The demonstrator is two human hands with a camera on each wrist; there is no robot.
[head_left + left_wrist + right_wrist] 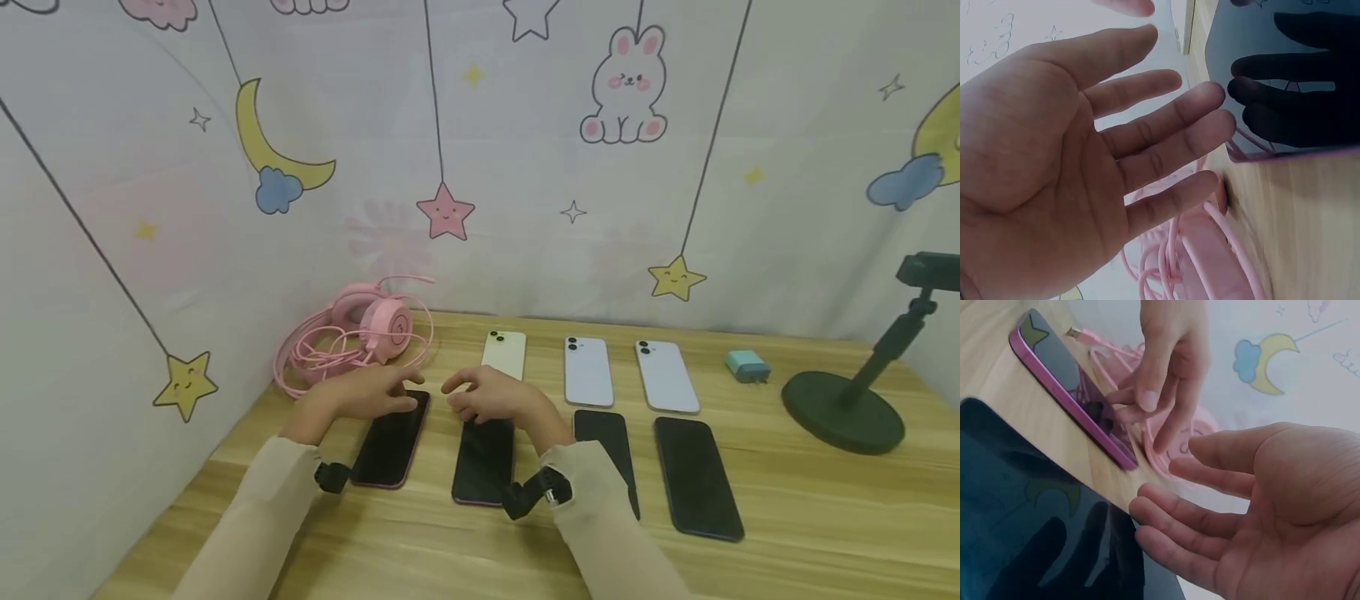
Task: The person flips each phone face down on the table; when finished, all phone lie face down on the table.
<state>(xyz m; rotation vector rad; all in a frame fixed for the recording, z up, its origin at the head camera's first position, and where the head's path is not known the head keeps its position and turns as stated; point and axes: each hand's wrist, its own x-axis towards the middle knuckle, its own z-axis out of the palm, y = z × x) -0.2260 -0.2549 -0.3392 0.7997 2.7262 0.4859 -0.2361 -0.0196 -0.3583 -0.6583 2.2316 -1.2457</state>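
Observation:
My left hand (367,392) hovers at the far end of a dark-screened phone (392,442) with a pink edge. Its fingers (1160,159) are spread and loosely bent, and the phone's screen (1241,37) mirrors them. My right hand (495,395) is over the far end of a second dark-screened phone (483,467), its lower part partly behind the wrist camera. In the right wrist view, the loosely extended fingers (1191,515) hold nothing and are near the edge of this phone (997,469). A cream phone (506,350), camera side up, lies just beyond my right hand.
Pink headphones (386,329) with a coiled cable lie back left. Two white phones (588,371) lie back up, with dark-screened phones (699,479) nearer me. A teal charger (747,365) and dark stand (843,417) are at right, a patterned cloth (517,267) behind.

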